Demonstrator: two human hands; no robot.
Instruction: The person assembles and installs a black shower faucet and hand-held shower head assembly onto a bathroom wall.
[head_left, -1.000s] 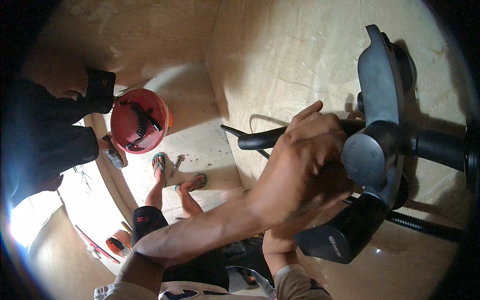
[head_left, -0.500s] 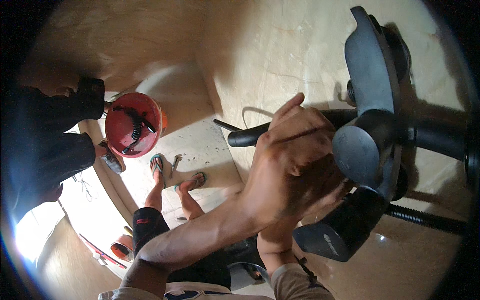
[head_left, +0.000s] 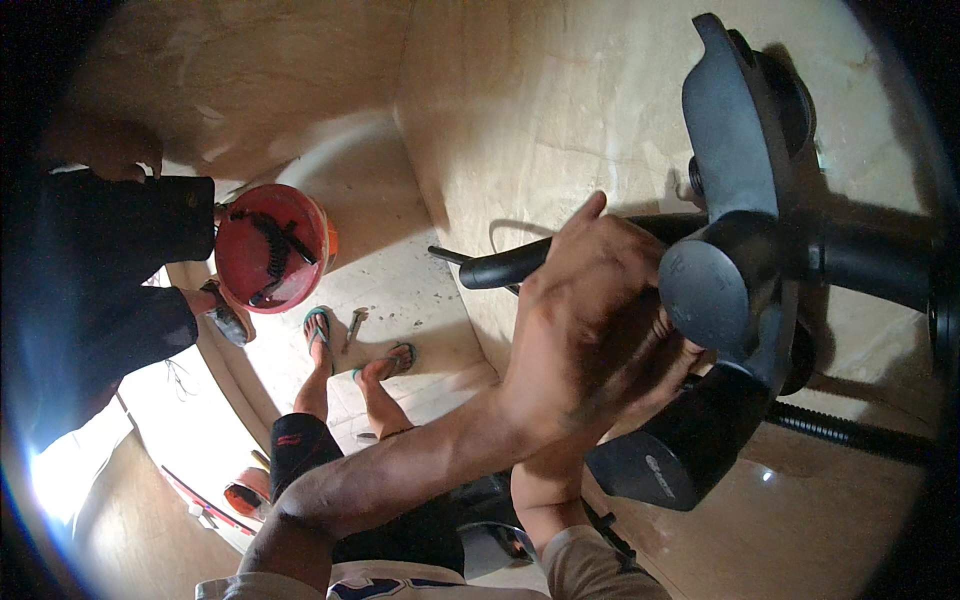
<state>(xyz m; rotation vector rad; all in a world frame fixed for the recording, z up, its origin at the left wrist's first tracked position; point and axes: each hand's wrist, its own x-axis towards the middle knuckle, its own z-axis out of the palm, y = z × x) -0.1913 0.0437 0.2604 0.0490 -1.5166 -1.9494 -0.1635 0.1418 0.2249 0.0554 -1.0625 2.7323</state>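
Note:
A black wall-mounted fixture, resembling a shower unit, fills the right side, with a curved plate (head_left: 735, 130), a round-ended knob (head_left: 703, 290) and a block-like spout (head_left: 655, 455). Against the knob's left side is my left hand (head_left: 590, 310), its thumb sticking up and its other fingers curled in. It covers part of a black tube (head_left: 505, 268) running left from the fixture. My right hand (head_left: 640, 400) sits beneath the left one, mostly hidden by it, with bent fingers under the knob. Whatever the fingers grip cannot be seen.
A co-worker's dark-clothed legs (head_left: 110, 260) stand at the left beside a red bucket (head_left: 325, 240) holding a coiled black hose (head_left: 272, 250). A metal tool (head_left: 353, 328) lies by my sandalled feet. A ribbed black hose (head_left: 850, 430) runs along the tan wall.
My hands stay at the knob while fingertips below it have come more into sight. The co-worker's hand has shifted at the upper left. The view has moved slightly.

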